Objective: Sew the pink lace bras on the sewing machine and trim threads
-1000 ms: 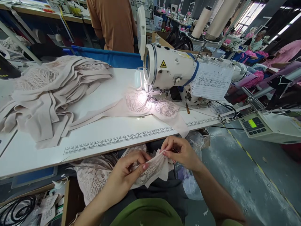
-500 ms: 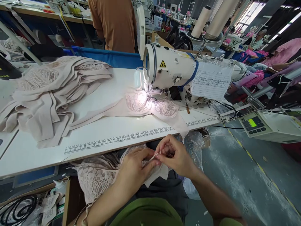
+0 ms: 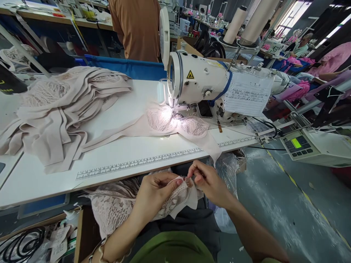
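Over my lap, my left hand (image 3: 156, 191) pinches the edge of a pale pink lace bra piece (image 3: 179, 199) between thumb and fingers. My right hand (image 3: 210, 182) is closed at the same edge, just right of the left fingertips, with its finger and thumb on the fabric. More lace pieces (image 3: 115, 208) hang below the table edge at my left. Another bra piece (image 3: 189, 128) lies under the needle area of the lit white sewing machine (image 3: 197, 78), its band trailing left and one wing hanging over the front edge.
A heap of beige bra pieces (image 3: 68, 109) lies on the left of the white table (image 3: 131, 157), which has a printed ruler (image 3: 142, 160) along its front. A control box (image 3: 309, 146) sits at right. An open drawer (image 3: 79, 233) is at lower left. A person in brown (image 3: 139, 29) stands behind.
My left hand has shifted slightly left and more of the lace edge shows. My right hand has moved a little right, apart from the left fingertips.
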A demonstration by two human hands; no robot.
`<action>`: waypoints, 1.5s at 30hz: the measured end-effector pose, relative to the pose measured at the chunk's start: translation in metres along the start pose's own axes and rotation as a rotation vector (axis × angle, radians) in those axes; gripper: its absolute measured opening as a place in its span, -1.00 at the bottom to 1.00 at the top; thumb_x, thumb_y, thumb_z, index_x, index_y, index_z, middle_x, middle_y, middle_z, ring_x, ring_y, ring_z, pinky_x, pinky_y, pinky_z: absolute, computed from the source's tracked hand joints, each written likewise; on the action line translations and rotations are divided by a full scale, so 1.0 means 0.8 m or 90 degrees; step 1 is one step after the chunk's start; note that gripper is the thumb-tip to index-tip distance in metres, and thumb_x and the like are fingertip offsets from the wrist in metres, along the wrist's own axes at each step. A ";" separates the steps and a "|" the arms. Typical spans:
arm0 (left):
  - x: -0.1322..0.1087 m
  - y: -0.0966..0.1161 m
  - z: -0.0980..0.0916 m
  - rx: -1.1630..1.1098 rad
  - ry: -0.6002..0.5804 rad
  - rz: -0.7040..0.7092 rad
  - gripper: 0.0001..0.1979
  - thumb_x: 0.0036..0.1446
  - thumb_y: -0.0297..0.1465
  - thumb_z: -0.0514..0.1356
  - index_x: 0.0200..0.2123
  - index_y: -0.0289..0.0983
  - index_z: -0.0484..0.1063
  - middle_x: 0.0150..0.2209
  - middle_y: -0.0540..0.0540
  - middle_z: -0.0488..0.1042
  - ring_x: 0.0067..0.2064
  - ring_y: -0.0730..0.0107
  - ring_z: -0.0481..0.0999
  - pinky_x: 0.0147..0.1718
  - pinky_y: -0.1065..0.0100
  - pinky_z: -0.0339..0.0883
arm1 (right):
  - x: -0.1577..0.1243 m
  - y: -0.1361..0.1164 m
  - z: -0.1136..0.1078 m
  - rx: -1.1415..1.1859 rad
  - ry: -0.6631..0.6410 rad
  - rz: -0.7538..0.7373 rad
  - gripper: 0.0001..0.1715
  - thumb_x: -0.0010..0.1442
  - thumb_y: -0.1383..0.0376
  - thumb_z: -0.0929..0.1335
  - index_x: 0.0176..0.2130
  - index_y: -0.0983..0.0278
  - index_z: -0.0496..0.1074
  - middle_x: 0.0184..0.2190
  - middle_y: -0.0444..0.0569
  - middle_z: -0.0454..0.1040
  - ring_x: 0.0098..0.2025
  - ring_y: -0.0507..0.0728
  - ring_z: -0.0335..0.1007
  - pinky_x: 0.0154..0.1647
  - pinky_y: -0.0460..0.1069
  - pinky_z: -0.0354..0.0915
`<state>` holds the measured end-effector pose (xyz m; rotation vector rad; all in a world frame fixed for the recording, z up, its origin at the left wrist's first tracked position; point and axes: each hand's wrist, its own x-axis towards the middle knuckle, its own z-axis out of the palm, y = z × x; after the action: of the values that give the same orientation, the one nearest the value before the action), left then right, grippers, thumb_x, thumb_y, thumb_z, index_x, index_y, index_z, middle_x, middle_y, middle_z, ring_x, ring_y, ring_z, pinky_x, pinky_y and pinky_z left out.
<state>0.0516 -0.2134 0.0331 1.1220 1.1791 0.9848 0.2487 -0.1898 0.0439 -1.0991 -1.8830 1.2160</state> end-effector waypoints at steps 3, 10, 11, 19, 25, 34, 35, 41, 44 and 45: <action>0.002 -0.002 0.000 -0.006 0.005 -0.018 -0.79 0.01 -0.20 0.38 -0.43 -0.23 0.68 -0.45 -0.08 0.65 -0.45 0.30 0.56 -0.48 0.41 0.38 | -0.001 -0.007 0.009 -0.088 0.077 -0.048 -0.65 0.30 0.02 0.38 -0.34 0.22 0.40 -0.52 -0.21 0.18 -0.54 -0.02 0.05 -0.52 -0.08 0.08; 0.007 -0.007 -0.004 -0.019 0.019 -0.001 -0.78 -0.01 -0.19 0.40 -0.44 -0.23 0.68 -0.44 -0.11 0.65 -0.30 0.15 0.65 -0.31 0.34 0.51 | 0.000 -0.003 0.026 -0.130 0.121 -0.097 -0.88 0.27 0.28 0.39 -0.34 0.20 0.46 -0.48 -0.16 0.29 -0.56 -0.02 0.11 -0.56 -0.10 0.13; 0.007 -0.007 -0.004 -0.020 0.018 0.001 -0.77 -0.01 -0.18 0.39 -0.44 -0.24 0.68 -0.44 -0.11 0.65 -0.30 0.14 0.65 -0.30 0.33 0.52 | 0.000 -0.002 0.026 -0.124 0.123 -0.099 -0.89 0.27 0.28 0.39 -0.34 0.20 0.47 -0.47 -0.16 0.30 -0.55 -0.02 0.12 -0.56 -0.10 0.13; 0.007 -0.005 -0.004 -0.001 0.023 -0.002 -0.69 -0.08 -0.12 0.45 -0.46 -0.26 0.66 -0.46 -0.14 0.65 -0.32 0.10 0.66 -0.35 0.29 0.55 | 0.004 0.003 0.024 -0.020 0.101 -0.091 -0.90 0.22 0.33 0.41 -0.38 0.22 0.48 -0.50 -0.20 0.24 -0.54 -0.03 0.13 -0.54 -0.09 0.10; 0.008 -0.006 -0.004 -0.010 0.010 -0.008 -0.72 -0.04 -0.14 0.43 -0.43 -0.26 0.67 -0.41 -0.15 0.67 -0.29 0.08 0.67 -0.32 0.28 0.56 | 0.005 0.012 0.026 -0.076 0.113 -0.195 -0.90 0.20 0.41 0.40 -0.32 0.20 0.47 -0.49 -0.19 0.27 -0.52 -0.02 0.22 -0.54 -0.10 0.17; 0.009 -0.012 -0.005 -0.033 0.005 -0.033 -0.79 0.00 -0.24 0.37 -0.35 -0.24 0.69 -0.33 -0.12 0.69 -0.19 0.13 0.68 -0.21 0.37 0.53 | 0.007 0.036 0.035 -0.384 0.267 -0.492 -0.85 0.25 0.47 0.39 -0.22 0.21 0.42 -0.51 -0.17 0.34 -0.52 0.00 0.29 -0.47 -0.06 0.28; 0.009 -0.012 -0.005 -0.038 0.001 -0.033 -0.79 0.00 -0.24 0.37 -0.34 -0.24 0.69 -0.33 -0.12 0.69 -0.18 0.14 0.68 -0.21 0.38 0.52 | 0.006 0.039 0.035 -0.418 0.273 -0.508 -0.85 0.26 0.47 0.38 -0.20 0.22 0.42 -0.50 -0.16 0.35 -0.52 0.01 0.29 -0.47 -0.05 0.29; 0.008 -0.017 -0.006 -0.039 -0.018 -0.028 -0.78 0.03 -0.23 0.36 -0.33 -0.24 0.69 -0.33 -0.10 0.69 -0.20 0.20 0.66 -0.22 0.43 0.49 | 0.003 0.042 0.038 -0.437 0.289 -0.511 -0.89 0.26 0.42 0.39 -0.18 0.23 0.46 -0.47 -0.11 0.35 -0.52 0.03 0.24 -0.50 -0.04 0.28; 0.008 -0.014 -0.007 -0.015 -0.014 -0.024 -0.78 0.03 -0.24 0.34 -0.33 -0.25 0.69 -0.38 -0.08 0.67 -0.26 0.23 0.65 -0.28 0.44 0.47 | 0.005 0.034 0.041 -0.300 0.293 -0.401 -0.94 0.28 0.37 0.39 -0.23 0.21 0.47 -0.44 -0.11 0.34 -0.51 0.01 0.25 -0.51 -0.06 0.27; 0.008 -0.013 -0.007 -0.005 -0.010 -0.021 -0.78 0.04 -0.24 0.34 -0.33 -0.25 0.69 -0.41 -0.08 0.66 -0.29 0.25 0.64 -0.30 0.44 0.46 | 0.006 0.030 0.041 -0.243 0.278 -0.354 -0.94 0.27 0.38 0.40 -0.25 0.21 0.48 -0.43 -0.12 0.33 -0.52 -0.01 0.24 -0.54 -0.08 0.24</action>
<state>0.0470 -0.2086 0.0215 1.0986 1.1764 0.9526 0.2267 -0.1933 0.0095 -0.8444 -1.9170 0.2853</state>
